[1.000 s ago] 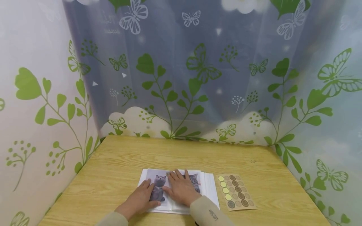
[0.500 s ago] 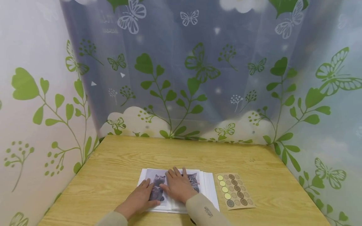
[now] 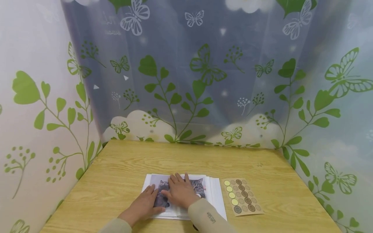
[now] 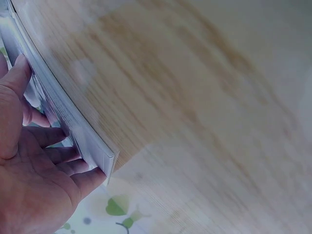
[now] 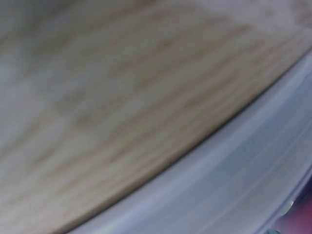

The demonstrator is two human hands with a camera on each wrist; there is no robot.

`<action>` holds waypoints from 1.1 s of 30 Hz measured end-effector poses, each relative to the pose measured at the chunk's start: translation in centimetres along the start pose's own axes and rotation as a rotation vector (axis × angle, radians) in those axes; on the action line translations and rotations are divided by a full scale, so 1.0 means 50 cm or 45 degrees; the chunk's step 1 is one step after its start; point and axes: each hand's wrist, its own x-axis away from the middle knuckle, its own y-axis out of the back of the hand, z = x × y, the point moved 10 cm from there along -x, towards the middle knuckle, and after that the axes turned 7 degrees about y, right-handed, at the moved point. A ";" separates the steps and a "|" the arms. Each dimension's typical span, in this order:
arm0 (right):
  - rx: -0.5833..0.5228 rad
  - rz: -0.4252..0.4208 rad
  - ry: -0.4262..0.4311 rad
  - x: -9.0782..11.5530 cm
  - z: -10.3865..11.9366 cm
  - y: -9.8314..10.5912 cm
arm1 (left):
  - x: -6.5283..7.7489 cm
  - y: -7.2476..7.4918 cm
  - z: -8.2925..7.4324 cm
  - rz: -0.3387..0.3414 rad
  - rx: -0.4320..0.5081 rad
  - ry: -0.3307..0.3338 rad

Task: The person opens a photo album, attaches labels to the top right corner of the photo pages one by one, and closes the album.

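An open photo album (image 3: 186, 214) lies on the table, a grey cat picture (image 3: 161, 202) on its left page and a tabby cat picture (image 3: 199, 187) on its right. My left hand (image 3: 142, 204) rests on the left page with fingers extended; the left wrist view shows the fingers of this hand (image 4: 53, 161) laid on the album (image 4: 73, 117) close to its edge. Flat across the middle fold is my right hand (image 3: 181, 191), covering part of both pictures. Only the album's pale edge (image 5: 204, 180) and the table show in the right wrist view, with the hand almost wholly hidden.
Right of the album lies a brown sheet of round stickers (image 3: 243, 197), some yellow and some dark brown. The wooden table (image 3: 140, 158) meets a curtain (image 3: 175, 106) printed with leaves and butterflies at the back and both sides.
My right hand has slid left over the album, from the right page toward the fold and left picture. More of the tabby cat picture shows now. The left hand stays in place.
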 end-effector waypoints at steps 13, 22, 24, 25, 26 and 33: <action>-0.032 -0.025 0.004 0.013 -0.003 0.006 | 0.000 0.002 -0.005 0.029 -0.005 0.007; -0.005 -0.037 0.001 0.025 -0.012 0.011 | 0.001 0.003 -0.002 0.031 -0.007 0.034; 0.009 -0.040 0.003 0.025 -0.013 0.010 | 0.002 0.004 -0.003 0.025 -0.004 0.030; 0.015 -0.043 0.001 0.025 -0.013 0.010 | 0.002 0.005 -0.003 0.024 -0.007 0.030; 0.020 -0.044 0.000 0.026 -0.014 0.010 | 0.002 0.005 -0.004 0.024 -0.006 0.030; 0.030 -0.039 -0.001 0.031 -0.015 0.001 | 0.002 0.003 -0.004 0.026 0.001 0.029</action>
